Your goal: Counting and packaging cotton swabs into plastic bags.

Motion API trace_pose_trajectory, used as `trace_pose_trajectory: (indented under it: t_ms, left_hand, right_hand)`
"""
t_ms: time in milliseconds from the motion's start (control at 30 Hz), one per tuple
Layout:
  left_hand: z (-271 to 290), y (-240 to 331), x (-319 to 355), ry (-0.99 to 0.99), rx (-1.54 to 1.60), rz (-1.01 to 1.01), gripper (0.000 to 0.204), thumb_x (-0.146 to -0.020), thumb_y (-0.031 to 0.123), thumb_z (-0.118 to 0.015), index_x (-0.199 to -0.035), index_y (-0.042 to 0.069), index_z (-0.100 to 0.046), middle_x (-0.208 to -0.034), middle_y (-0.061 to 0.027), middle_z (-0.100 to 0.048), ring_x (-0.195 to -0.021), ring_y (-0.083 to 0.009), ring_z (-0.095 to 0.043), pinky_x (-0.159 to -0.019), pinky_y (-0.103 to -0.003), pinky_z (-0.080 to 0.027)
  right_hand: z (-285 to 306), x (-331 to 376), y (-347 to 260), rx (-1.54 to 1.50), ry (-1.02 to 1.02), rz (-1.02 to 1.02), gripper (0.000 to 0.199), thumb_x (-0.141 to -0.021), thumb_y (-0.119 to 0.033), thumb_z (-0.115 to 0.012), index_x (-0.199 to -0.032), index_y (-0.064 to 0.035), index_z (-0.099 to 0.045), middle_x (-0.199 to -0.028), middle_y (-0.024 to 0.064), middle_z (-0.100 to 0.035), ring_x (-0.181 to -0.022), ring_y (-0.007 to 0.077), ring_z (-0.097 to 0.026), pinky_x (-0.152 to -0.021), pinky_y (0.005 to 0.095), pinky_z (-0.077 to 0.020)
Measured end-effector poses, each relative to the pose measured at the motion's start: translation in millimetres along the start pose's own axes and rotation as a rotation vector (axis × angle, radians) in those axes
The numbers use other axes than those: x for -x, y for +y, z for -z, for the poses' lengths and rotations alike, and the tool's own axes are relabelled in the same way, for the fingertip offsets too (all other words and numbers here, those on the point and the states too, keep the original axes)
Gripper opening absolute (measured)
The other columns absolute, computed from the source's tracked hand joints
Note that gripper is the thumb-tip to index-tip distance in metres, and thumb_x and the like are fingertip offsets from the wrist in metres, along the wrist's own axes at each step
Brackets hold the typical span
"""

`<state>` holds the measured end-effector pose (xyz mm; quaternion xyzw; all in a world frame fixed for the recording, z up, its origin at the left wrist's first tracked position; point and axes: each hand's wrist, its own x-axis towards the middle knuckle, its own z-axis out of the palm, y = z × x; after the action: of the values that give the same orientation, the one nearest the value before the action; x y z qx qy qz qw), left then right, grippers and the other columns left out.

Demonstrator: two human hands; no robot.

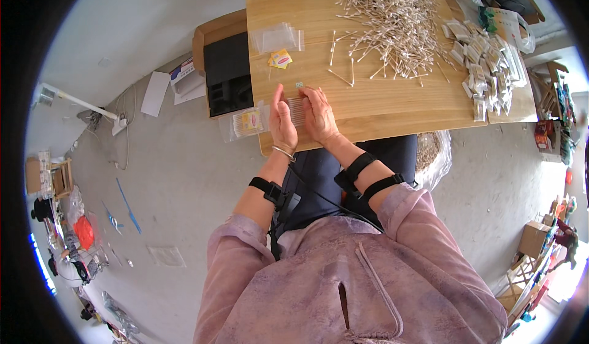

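A row of cotton swabs (297,112) lies side by side on the wooden table (380,108) near its front edge, between my two hands. My left hand (283,121) stands on edge along the row's left side, fingers stretched out. From the other side my right hand (319,117) rests against the swabs, its fingers extended and slightly bent. Just left of my left hand, a clear bag (250,121) with swabs and a yellow card overhangs the table's edge. Beyond my hands lie yellow cards (280,59) and a stack of clear empty bags (276,38).
A large heap of loose cotton swabs (392,19) covers the far middle. Filled small packs (485,62) are piled at the right. Against the table's left side stands a cardboard box with a black case (228,68). A clear sack (434,154) sits below the front edge.
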<state>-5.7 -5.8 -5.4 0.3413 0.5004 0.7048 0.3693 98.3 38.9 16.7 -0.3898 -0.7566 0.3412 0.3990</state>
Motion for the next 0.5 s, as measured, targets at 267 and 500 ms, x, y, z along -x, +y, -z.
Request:
trace_pose_trajectory:
  t_ms: [267,500]
  left_hand:
    - [3.3,0.5,0.0,0.006,-0.030,0.011,0.068,-0.096,0.052,-0.041,-0.138,-0.002,-0.039,-0.140,-0.0137,-0.042,-0.131,-0.0218,-0.038,-0.110,-0.034,-0.029]
    - [-1.3,-14.7,-5.7,0.007,0.128,-0.005,0.070,-0.097,0.051,-0.040,-0.140,-0.004,-0.034,-0.144,-0.0166,-0.036,-0.135,-0.0242,-0.032,-0.113,-0.036,-0.025]
  right_hand:
    - [3.6,-1.7,-6.3,-0.138,0.015,-0.061,0.025,-0.094,-0.006,-0.045,-0.118,0.0002,-0.051,-0.121,0.0236,-0.055,-0.123,0.0405,-0.045,-0.109,0.0447,-0.0307]
    - [39.4,8.4,12.7,-0.077,0.082,0.006,0.045,-0.090,-0.003,-0.046,-0.134,0.0051,-0.039,-0.143,0.0255,-0.035,-0.138,0.0387,-0.025,-0.112,0.0434,-0.0259]
